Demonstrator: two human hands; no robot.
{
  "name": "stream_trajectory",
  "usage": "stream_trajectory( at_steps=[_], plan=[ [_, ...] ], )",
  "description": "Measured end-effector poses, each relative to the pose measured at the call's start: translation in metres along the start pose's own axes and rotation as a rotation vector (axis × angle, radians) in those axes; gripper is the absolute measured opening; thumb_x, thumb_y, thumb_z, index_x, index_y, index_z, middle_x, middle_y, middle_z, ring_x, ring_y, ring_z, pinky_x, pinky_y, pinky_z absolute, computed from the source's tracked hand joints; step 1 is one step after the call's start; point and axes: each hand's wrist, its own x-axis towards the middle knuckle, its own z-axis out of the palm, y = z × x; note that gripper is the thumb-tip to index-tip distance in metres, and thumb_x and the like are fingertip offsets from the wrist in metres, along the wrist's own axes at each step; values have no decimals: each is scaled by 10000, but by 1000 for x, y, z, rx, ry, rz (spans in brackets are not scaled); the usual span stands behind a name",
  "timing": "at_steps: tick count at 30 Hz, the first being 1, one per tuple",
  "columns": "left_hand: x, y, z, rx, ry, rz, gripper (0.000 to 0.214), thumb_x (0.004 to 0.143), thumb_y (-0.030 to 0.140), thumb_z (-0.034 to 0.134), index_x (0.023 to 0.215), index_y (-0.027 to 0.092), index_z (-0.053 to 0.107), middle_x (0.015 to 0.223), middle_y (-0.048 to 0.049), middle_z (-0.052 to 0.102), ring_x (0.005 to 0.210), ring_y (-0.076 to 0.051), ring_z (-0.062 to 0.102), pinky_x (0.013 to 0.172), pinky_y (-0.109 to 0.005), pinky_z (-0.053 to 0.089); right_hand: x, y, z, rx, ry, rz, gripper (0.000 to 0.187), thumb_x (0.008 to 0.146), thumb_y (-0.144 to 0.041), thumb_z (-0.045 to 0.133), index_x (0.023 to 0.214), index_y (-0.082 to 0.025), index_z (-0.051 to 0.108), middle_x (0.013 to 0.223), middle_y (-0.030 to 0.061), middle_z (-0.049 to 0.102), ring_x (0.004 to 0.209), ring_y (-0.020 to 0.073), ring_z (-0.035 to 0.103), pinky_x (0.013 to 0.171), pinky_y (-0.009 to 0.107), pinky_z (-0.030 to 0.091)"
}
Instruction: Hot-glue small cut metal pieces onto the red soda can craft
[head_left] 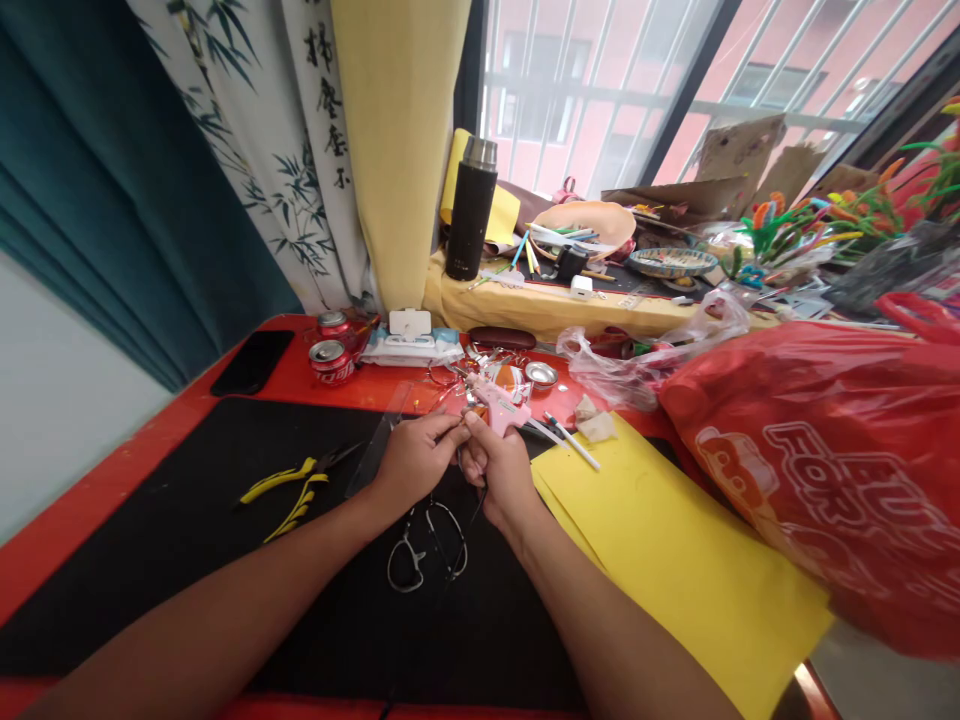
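The left hand (416,460) and the right hand (499,472) are working close together above the tabletop (247,395), both closing on a small thin piece (461,432) held between their fingers; it is too small to make out. A pink glue gun (499,408) is pressing just past the right hand at about 1 o'clock, touching its fingers, though I cannot tell whether that hand is gripping it.

Under the hands, a black mat (187,560) is covering the tabletop. A pair of scissors (427,545) is lying on it at 6 o'clock, and yellow-handled pliers (289,490) are lying at 9 o'clock. A clear ruler (379,445) is resting just beside the left hand. Yellow paper (675,560) is lying at 4 o'clock, with a red plastic bag (817,470) slumping beyond it at 3 o'clock. White sticks (571,440) are lying at about 2 o'clock, a small metal dish (541,374) is sitting at 1 o'clock, and two soda cans (331,362) are standing at 11 o'clock.
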Motion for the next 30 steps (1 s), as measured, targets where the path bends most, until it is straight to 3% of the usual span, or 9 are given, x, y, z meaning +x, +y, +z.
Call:
stream_trajectory(
  at_steps=[2,5,7,9,12,30],
  plan=[
    [2,-2,0,53,54,85,258,1031,301,660,870,241,853,786,-14,850,719,-216,793,893,-386,639,0,-2,1,9,13,4,653,777,-555,956,521,-244,441,406,-108,352,340,63,346,357,217,197],
    [4,-3,-2,118,174,272,196,1023,282,684,969,258,870,1060,-49,903,1018,-268,845,1212,-537,523,-2,-5,3,3,-14,-21,632,786,-545,955,542,-246,454,416,-106,370,339,70,359,352,222,207],
    [4,-1,-4,125,175,286,194,1025,289,687,1015,249,876,1109,-63,901,1022,-262,844,1142,-499,564,-3,-7,4,-12,-39,-44,633,818,-532,935,523,-242,456,412,-98,371,344,71,365,359,225,213],
    [2,1,-6,98,109,185,218,1031,294,671,992,236,877,948,-43,897,824,-221,823,871,-371,619,-3,-7,4,-16,-32,-39,645,819,-534,930,501,-240,451,403,-95,363,342,66,352,361,225,207],
    [-1,3,-5,46,26,42,262,1037,322,655,927,218,869,776,-18,851,638,-177,736,625,-278,505,-2,-4,2,-9,-9,-22,651,802,-539,940,494,-240,451,402,-96,361,340,65,341,361,224,204],
    [0,2,-3,0,7,-18,278,1021,367,669,894,212,862,761,-23,841,636,-176,711,637,-266,469,-2,-3,2,-25,12,-6,630,792,-535,941,512,-240,460,409,-95,369,344,70,353,363,227,191]
  ],
)
